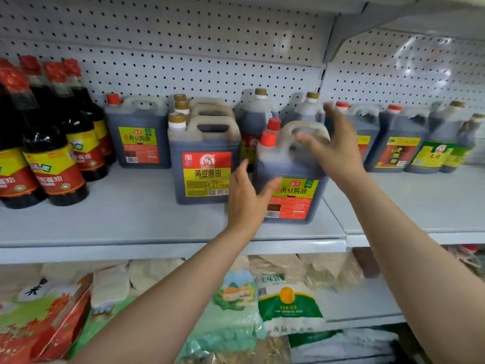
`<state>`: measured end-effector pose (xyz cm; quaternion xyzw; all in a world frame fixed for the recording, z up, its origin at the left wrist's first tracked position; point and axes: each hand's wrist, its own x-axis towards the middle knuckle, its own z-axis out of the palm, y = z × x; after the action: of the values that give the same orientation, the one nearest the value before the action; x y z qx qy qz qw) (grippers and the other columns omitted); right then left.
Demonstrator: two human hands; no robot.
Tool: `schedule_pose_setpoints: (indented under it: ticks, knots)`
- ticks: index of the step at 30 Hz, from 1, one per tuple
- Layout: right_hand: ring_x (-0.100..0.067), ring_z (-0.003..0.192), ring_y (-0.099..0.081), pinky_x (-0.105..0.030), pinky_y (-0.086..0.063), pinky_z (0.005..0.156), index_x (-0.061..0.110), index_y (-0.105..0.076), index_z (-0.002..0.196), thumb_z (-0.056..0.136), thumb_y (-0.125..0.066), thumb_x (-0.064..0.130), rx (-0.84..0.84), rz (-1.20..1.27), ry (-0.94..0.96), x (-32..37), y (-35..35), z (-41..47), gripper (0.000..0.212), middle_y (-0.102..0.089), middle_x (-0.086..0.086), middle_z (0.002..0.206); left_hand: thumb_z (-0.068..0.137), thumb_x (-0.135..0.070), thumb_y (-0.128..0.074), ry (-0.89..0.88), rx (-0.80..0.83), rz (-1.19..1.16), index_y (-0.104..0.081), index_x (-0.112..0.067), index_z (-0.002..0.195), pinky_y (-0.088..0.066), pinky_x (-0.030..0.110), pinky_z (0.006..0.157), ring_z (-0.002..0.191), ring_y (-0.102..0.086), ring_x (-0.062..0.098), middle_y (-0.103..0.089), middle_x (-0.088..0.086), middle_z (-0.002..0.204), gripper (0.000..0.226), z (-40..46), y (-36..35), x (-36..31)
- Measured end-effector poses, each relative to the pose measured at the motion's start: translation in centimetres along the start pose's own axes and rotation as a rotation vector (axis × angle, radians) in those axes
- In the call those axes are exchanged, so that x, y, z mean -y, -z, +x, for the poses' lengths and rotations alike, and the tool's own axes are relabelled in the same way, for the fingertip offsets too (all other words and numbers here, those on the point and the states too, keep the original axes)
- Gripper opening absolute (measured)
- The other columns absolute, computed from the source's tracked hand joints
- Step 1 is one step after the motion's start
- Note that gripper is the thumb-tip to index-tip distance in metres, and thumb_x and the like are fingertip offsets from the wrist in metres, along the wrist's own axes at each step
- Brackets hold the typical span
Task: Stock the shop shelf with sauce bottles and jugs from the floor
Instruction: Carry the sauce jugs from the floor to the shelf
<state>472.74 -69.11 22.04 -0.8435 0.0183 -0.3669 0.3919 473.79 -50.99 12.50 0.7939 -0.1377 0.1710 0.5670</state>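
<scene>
Head view: red-capped soy sauce jug (291, 179) standing on shelf (157, 227) at centre; left hand (246, 198) and right hand (333, 148), both released, flanking it at 8 and 2 o'clock, apparently placing it; next, likely nudging it backward.

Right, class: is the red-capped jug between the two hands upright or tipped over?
Upright. The jug stands base-down on the shelf, its red cap on top and label level.
</scene>
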Motion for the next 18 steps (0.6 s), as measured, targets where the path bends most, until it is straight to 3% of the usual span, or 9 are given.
schedule_pose_setpoints:
  ticks: [3,7,10,15,18]
  knots:
    - [0.01,0.11,-0.058,-0.027,-0.05,0.096,0.029,-0.053,0.129,0.081,-0.081,0.041,0.054,0.18,-0.089,-3.1,0.5,-3.8,0.056,-0.061,0.019,0.121,0.081,-0.053,-0.074,0.027,0.083,-0.028,-0.028,-0.016,0.155,-0.034,0.041,0.114,0.142,-0.037,0.022,-0.04,0.005,0.155,0.094,-0.4,-1.3,0.3]
    - [-0.014,0.113,-0.065,-0.042,-0.055,0.097,0.017,-0.055,0.135,0.086,-0.071,0.035,0.26,0.373,-0.255,-6.3,0.3,-7.5,0.056,-0.069,0.001,0.123,0.081,-0.055,-0.073,0.089,0.122,-0.013,-0.019,-0.029,0.158,-0.037,0.04,0.111,0.142,-0.039,0.025,-0.039,-0.003,0.157,0.097,-0.4,-1.5,0.4]
    - [-0.015,0.112,-0.066,-0.035,-0.055,0.087,0.02,-0.049,0.143,0.095,-0.065,0.027,0.306,0.426,-0.295,-6.8,0.3,-8.0,0.051,-0.068,-0.003,0.126,0.083,-0.054,-0.071,0.135,0.116,-0.016,-0.02,-0.034,0.156,-0.04,0.038,0.107,0.136,-0.046,0.027,-0.046,-0.006,0.152,0.092,-0.4,-1.5,-0.2]
    - [-0.018,0.108,-0.069,-0.05,-0.057,0.093,0.042,-0.049,0.139,0.08,-0.072,0.057,0.276,0.272,-0.311,-7.0,0.1,-8.5,0.064,-0.074,0.005,0.115,0.084,-0.054,-0.071,0.171,0.095,0.013,-0.024,-0.037,0.155,-0.042,0.04,0.106,0.133,-0.049,0.028,-0.052,-0.005,0.146,0.087,-0.6,-1.4,-0.7]
    - [-0.014,0.11,-0.067,-0.048,-0.056,0.095,0.045,-0.046,0.14,0.083,-0.075,0.048,0.267,0.182,-0.286,-7.0,-0.1,-8.9,0.064,-0.073,0.009,0.115,0.084,-0.054,-0.071,0.171,0.096,0.027,-0.026,-0.035,0.155,-0.042,0.038,0.106,0.132,-0.05,0.026,-0.053,-0.004,0.145,0.086,-0.6,-0.9,-0.6]
